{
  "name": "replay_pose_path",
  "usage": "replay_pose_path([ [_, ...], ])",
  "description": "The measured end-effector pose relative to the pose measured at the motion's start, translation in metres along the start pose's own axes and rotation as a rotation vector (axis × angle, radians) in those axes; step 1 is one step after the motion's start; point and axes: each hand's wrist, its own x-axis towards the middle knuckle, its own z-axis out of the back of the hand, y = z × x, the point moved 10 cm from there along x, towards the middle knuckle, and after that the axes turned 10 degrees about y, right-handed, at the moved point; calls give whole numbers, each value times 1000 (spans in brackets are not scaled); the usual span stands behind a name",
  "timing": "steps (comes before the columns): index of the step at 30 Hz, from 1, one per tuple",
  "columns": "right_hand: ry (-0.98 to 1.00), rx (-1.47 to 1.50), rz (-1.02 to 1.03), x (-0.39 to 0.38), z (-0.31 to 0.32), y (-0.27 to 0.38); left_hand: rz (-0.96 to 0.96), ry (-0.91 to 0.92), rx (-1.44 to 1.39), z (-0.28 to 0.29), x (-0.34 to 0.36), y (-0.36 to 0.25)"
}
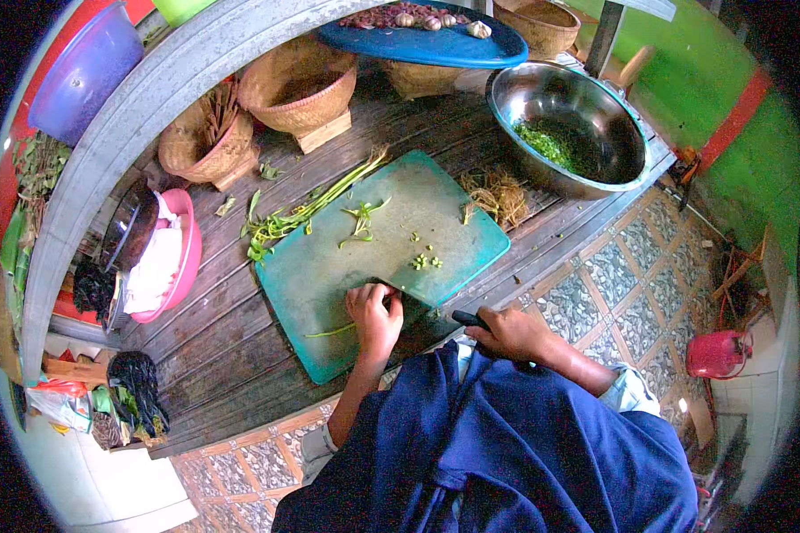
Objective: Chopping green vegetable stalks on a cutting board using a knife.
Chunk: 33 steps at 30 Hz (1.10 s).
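My left hand (375,318) is closed on the green cutting board (320,275), its fingers curled round a thin green stem (331,331) whose end sticks out to the left. In my right hand (512,335), just off the board's near edge, is a knife with a black handle (468,317); its dark blade runs toward my left fingers. Small chopped green pieces (427,262) lie on the board beyond the blade. A leafy sprig (362,220) rests farther up. Long leafy stalks (329,197) lie across the board's far left edge, partly on the wooden table.
A steel bowl (627,155) of chopped greens stands at the far right, near a heap of dry roots (504,202). Woven baskets (298,89) and a blue tray (418,51) with garlic and shallots are at the back. A pink basin (185,258) sits left.
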Motion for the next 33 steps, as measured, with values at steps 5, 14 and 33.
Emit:
replay_pose_path([
  [5,5,22,-21,23,-16,-6,16,24,-20,-7,-1,5],
  [14,-48,8,-32,11,-5,-11,15,-10,-66,-6,-2,8],
  [33,-26,31,-26,32,-7,2,-1,27,53,-5,1,1],
])
